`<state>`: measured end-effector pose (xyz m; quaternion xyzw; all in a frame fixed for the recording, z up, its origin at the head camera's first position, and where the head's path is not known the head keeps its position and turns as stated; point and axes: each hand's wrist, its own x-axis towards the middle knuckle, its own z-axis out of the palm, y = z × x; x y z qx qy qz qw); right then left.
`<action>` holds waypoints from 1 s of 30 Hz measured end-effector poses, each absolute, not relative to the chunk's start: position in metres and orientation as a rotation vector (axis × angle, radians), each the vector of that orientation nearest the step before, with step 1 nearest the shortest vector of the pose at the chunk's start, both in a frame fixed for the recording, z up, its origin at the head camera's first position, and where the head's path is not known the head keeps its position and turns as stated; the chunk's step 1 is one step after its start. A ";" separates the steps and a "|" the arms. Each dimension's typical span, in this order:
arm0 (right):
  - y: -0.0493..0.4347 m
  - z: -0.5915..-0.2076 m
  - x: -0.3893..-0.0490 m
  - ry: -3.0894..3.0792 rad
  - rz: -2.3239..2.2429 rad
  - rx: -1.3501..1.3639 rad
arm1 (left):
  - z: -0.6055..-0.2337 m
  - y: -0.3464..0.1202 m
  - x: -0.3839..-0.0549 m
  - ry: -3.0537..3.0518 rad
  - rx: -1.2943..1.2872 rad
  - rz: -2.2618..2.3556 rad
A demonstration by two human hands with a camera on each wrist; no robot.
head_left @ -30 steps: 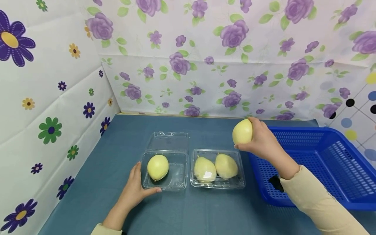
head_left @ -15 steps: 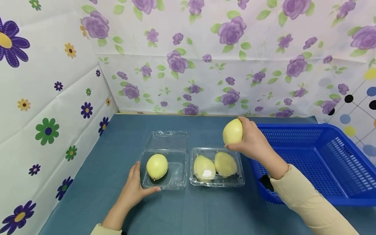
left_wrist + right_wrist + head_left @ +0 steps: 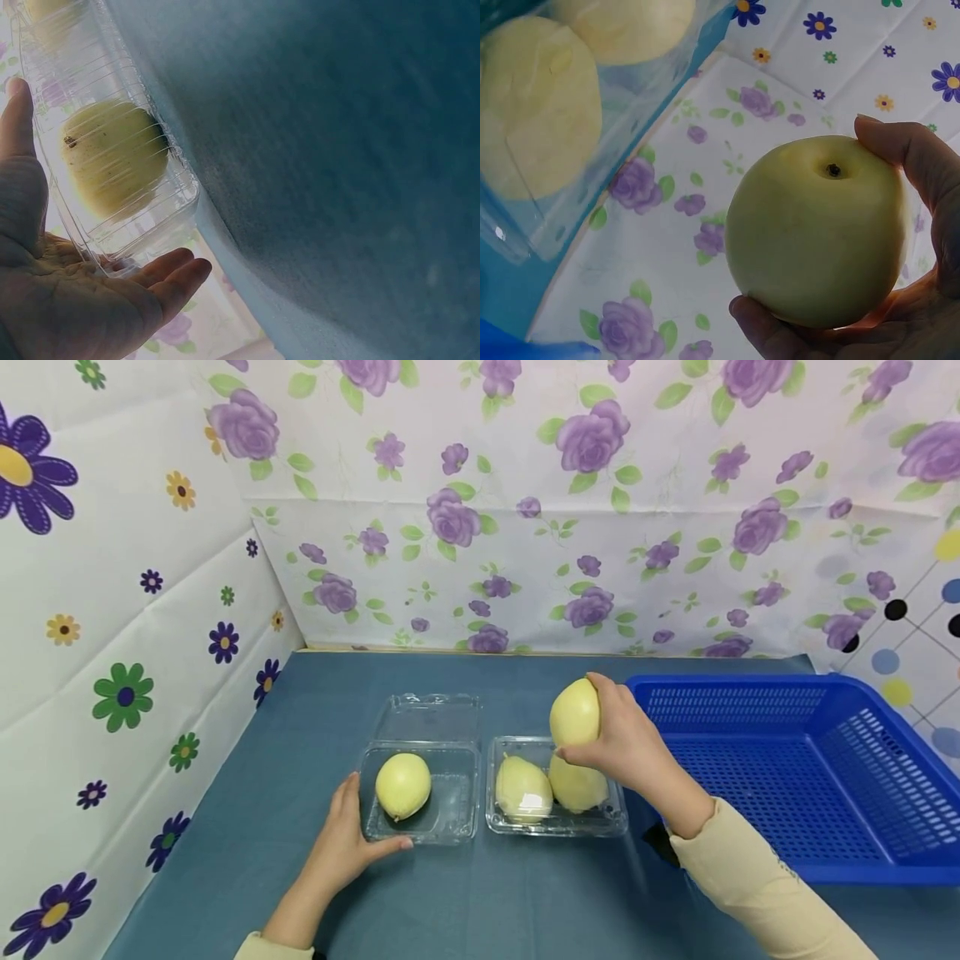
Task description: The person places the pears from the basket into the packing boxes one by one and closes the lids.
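Observation:
My right hand (image 3: pixel 626 735) grips a pale yellow pear (image 3: pixel 575 713), raised above the right-hand clear plastic box. In the right wrist view, thumb and fingers wrap the pear (image 3: pixel 817 232), its dark-spotted end showing. My left hand (image 3: pixel 343 843) rests at the front left corner of the open clear box (image 3: pixel 455 810), fingers along its left side and thumb along its front. One pear (image 3: pixel 402 786) lies in the left half of that box. The left wrist view shows the spread left hand (image 3: pixel 82 277) around the box corner, with the pear (image 3: pixel 116 157) seen through the ribbed wall.
A closed clear box (image 3: pixel 558 829) holds two pears (image 3: pixel 522 789), one partly covered by the right hand. To the right stands a blue slotted basket (image 3: pixel 795 777). The open box's lid (image 3: pixel 427 718) lies folded back. Flowered sheets (image 3: pixel 480 552) hang behind the blue-covered table (image 3: pixel 450 902).
My right hand has carried the pear left and slightly down, from beside the basket to over the closed box. My left hand stays at the open box.

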<state>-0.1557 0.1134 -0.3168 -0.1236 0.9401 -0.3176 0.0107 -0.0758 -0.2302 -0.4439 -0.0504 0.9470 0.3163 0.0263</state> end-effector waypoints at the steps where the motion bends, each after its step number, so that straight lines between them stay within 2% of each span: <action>1: 0.112 -0.319 -0.155 2.936 -0.996 -0.392 | -0.444 -0.230 -0.076 2.926 -0.155 0.978; 30: 0.083 -0.354 -0.146 2.893 -1.061 -0.476 | -0.444 -0.231 -0.077 2.897 -0.186 1.009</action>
